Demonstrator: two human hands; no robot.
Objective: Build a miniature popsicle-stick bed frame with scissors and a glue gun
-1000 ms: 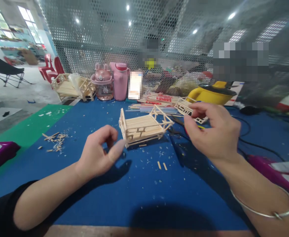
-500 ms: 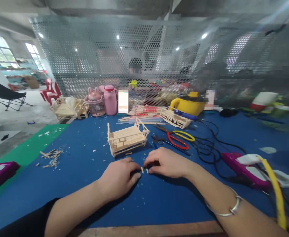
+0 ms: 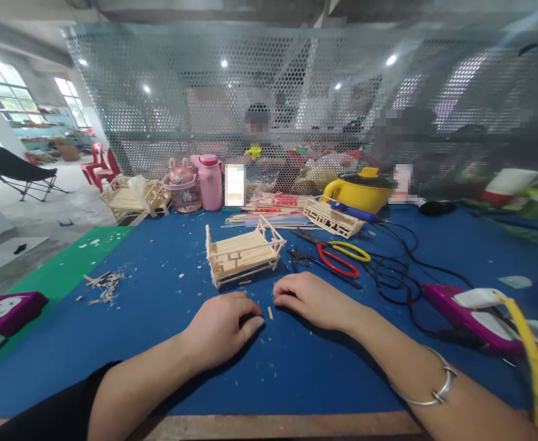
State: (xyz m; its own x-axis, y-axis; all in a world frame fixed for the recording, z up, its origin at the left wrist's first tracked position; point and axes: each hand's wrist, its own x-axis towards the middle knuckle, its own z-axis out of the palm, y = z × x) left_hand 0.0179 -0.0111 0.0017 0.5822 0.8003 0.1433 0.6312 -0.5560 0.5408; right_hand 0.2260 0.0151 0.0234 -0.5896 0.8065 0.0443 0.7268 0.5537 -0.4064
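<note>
A perforated metal screen spans the upper frame behind a blue tabletop. At the left edge sits a purple-and-white object; right of it, a small heap of wood scraps. A pink bottle stands left of upper centre. In the lower centre-left, the left hand rests with thumb and forefinger curled narrowly together; whether they grip anything, I cannot tell. Above it, at mid-frame, stands a stick-built model with a slatted deck. A short wooden strip lies between the hands. The right hand, just beyond, has its fingertips drawn close; its grip cannot be made out either. Further right are scissors with red and yellow handles, a yellow pot and a purple power strip.
</note>
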